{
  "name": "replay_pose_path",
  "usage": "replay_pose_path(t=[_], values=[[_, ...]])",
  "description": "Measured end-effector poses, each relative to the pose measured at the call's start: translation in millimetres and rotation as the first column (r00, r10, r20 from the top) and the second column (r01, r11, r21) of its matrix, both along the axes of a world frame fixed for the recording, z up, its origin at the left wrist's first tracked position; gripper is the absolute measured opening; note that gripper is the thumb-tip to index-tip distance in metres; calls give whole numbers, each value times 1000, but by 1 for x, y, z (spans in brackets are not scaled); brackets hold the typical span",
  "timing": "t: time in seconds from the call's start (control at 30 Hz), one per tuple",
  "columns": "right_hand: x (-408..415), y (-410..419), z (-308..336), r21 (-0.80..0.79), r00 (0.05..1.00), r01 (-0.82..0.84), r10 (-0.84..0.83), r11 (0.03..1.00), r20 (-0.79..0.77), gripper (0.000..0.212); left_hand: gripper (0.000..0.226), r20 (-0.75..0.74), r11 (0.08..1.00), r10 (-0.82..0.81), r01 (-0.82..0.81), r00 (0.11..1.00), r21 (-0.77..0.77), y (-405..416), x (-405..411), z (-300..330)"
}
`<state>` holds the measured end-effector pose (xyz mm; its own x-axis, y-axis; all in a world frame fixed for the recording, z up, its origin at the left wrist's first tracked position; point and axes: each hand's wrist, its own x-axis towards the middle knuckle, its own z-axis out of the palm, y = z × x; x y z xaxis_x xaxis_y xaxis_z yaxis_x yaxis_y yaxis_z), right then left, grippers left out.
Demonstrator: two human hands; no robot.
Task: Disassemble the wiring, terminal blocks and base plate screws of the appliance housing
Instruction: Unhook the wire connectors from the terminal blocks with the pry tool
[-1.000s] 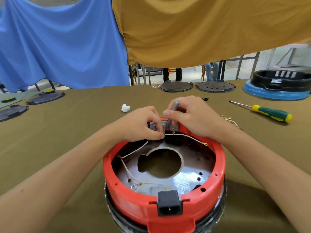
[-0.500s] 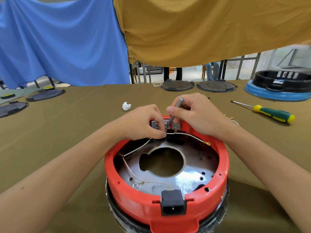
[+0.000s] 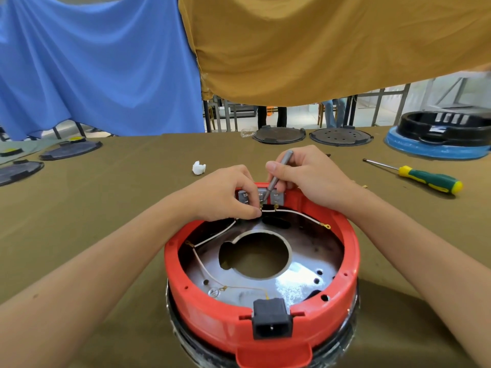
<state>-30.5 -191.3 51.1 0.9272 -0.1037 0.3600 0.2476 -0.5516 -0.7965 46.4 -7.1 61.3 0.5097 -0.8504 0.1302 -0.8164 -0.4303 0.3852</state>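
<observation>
A round red appliance housing (image 3: pixel 345 264) lies upside down in front of me, with a metal base plate (image 3: pixel 300 277) and a big central hole inside. Grey terminal blocks (image 3: pixel 277 199) sit at its far rim. White wires (image 3: pixel 297 214) run from them along the inside. My left hand (image 3: pixel 225 192) pinches a wire end just below the blocks. My right hand (image 3: pixel 310 176) grips a thin grey screwdriver (image 3: pixel 279 171), whose tip rests on the middle block. A black power socket (image 3: pixel 271 318) sits at the near rim.
A green-and-yellow screwdriver (image 3: pixel 427 179) lies to the right on the olive cloth. A small white part (image 3: pixel 198 168) lies beyond my left hand. Black round plates (image 3: pixel 279 134) line the far edge, and a black-and-blue housing (image 3: pixel 441 134) stands at the far right.
The grey screwdriver has tilted a little in my right hand. Both hands stay at the terminal blocks.
</observation>
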Motion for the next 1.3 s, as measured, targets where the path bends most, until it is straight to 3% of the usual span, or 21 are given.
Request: replay_pose_path(t=[0.2, 0.33, 0.7, 0.9, 1.03, 1.3], values=[[-8, 3, 1, -120, 993, 29, -15, 992, 118, 24, 10, 8, 1000, -1, 1, 1000, -4, 0, 1, -1], [-8, 5, 3, -196, 995, 26, -7, 980, 98, 22, 5, 13, 1000, -1, 1, 1000, -9, 0, 1, -1], [1, 1, 1, -21, 1000, 13, -13, 1000, -3, 29, 8, -6, 1000, -11, 11, 1000, -3, 0, -1, 0], [-5, 3, -1, -99, 996, 38, -29, 994, 90, 26, 8, 0, 1000, -2, 2, 1000, 4, 0, -1, 0], [-4, 3, 0, -122, 998, 27, -19, 992, 67, 25, 8, 5, 1000, -1, 1, 1000, 6, 0, -1, 0], [4, -1, -1, 0, 1000, 0, 0, 1000, 19, 30, 8, -9, 1000, -2, 2, 1000, -13, 0, -1, 0]])
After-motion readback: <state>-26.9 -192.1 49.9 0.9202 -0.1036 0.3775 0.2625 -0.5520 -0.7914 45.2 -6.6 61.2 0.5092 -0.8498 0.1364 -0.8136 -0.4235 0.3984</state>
